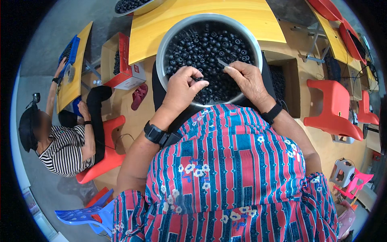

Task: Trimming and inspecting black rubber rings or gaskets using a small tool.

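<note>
A wide metal bowl (161,60) sits in front of my body, partly over the table edge. Many small black ring-shaped pieces (205,44) with holes through them fill it. My right hand (249,80) is closed on a small knife (221,62), whose short grey blade points left over the pieces; its handle is hidden in my fingers. Over the bowl's near left side, the thumb and forefinger of my left hand (182,88) pinch one black piece, mostly covered by the fingers.
A yellow table (143,36) stands ahead. On the left, a co-worker in a striped top (66,151) sits by another table with a blue tray (69,54). Cardboard boxes (131,76) flank me. Red stools (332,107) stand right; a slipper (139,97) lies on the floor.
</note>
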`<action>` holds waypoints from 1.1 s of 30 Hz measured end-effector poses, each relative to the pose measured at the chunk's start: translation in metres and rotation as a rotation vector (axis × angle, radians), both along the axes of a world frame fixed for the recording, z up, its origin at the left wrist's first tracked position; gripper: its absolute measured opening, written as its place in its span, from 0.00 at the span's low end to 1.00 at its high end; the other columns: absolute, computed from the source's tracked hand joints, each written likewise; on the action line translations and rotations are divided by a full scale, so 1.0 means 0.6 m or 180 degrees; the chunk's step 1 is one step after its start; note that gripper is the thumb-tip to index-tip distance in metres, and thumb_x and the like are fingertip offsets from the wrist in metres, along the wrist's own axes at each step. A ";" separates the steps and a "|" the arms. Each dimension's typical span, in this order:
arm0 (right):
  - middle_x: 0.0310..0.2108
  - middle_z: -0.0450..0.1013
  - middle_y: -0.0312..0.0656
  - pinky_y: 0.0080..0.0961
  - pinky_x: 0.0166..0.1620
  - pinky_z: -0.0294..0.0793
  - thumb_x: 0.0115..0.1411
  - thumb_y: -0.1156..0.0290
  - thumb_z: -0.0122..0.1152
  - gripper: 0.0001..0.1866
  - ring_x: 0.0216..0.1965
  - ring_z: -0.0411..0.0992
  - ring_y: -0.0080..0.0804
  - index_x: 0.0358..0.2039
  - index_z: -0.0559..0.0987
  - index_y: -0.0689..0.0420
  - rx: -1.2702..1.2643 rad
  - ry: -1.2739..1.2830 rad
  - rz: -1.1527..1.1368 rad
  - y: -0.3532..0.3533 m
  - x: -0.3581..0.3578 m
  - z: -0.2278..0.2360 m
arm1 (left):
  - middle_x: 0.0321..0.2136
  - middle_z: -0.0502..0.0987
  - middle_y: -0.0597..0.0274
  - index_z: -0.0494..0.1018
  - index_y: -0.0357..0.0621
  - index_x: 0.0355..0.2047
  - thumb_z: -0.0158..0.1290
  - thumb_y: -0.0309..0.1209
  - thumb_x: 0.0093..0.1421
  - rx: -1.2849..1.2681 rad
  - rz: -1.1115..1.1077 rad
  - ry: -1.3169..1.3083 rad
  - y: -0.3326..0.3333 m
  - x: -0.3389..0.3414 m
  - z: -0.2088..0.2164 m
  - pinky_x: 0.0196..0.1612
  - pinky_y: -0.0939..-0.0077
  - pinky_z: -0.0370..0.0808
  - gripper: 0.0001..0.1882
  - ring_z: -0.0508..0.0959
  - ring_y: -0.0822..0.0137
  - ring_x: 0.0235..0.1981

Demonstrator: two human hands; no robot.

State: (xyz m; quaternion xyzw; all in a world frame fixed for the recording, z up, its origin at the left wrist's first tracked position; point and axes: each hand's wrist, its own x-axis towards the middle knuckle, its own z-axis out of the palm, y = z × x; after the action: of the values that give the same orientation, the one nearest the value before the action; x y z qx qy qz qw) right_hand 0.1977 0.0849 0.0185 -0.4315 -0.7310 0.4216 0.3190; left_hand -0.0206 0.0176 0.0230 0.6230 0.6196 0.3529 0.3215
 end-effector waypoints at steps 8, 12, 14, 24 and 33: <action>0.36 0.78 0.43 0.23 0.44 0.73 0.58 0.70 0.65 0.13 0.38 0.75 0.25 0.42 0.80 0.63 -0.0306 0.0756 0.0951 -0.021 -0.011 0.021 | 0.27 0.70 0.71 0.68 0.43 0.39 0.59 0.23 0.59 -0.1014 -0.0379 -0.3401 -0.007 0.028 -0.030 0.24 0.90 0.66 0.12 0.68 0.83 0.23; 0.37 0.79 0.42 0.22 0.44 0.73 0.58 0.71 0.65 0.14 0.39 0.75 0.23 0.43 0.80 0.63 -0.0509 0.0855 0.1148 -0.021 -0.010 0.011 | 0.29 0.69 0.70 0.68 0.43 0.42 0.61 0.26 0.59 -0.1388 -0.0616 -0.3885 -0.011 0.032 -0.036 0.23 0.90 0.65 0.14 0.67 0.82 0.24; 0.37 0.79 0.42 0.22 0.44 0.73 0.57 0.71 0.66 0.14 0.40 0.75 0.23 0.44 0.80 0.62 -0.0601 0.0857 0.1235 -0.024 -0.013 0.011 | 0.29 0.69 0.71 0.69 0.42 0.42 0.61 0.30 0.59 -0.1443 -0.0710 -0.4024 -0.015 0.032 -0.037 0.23 0.90 0.64 0.15 0.66 0.82 0.23; 0.34 0.79 0.44 0.24 0.41 0.74 0.54 0.70 0.68 0.13 0.36 0.77 0.32 0.40 0.80 0.61 0.0025 0.0310 0.0928 -0.021 -0.008 0.019 | 0.28 0.69 0.72 0.71 0.43 0.45 0.55 0.38 0.65 -0.1532 -0.0629 -0.4018 -0.019 0.031 -0.045 0.27 0.90 0.65 0.14 0.65 0.82 0.25; 0.33 0.78 0.44 0.26 0.41 0.74 0.54 0.69 0.68 0.14 0.35 0.77 0.34 0.40 0.80 0.61 0.0213 0.0539 0.0885 -0.027 -0.015 0.024 | 0.29 0.69 0.73 0.70 0.44 0.46 0.49 0.42 0.68 -0.1516 -0.0727 -0.3949 -0.024 0.037 -0.041 0.30 0.87 0.65 0.15 0.65 0.82 0.28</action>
State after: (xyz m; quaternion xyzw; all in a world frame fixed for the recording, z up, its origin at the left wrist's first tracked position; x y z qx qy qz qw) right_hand 0.1885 0.0686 0.0330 -0.2783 -0.7678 0.4718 0.3323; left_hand 0.0018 0.0034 -0.0019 0.2787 0.3113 0.4630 0.7817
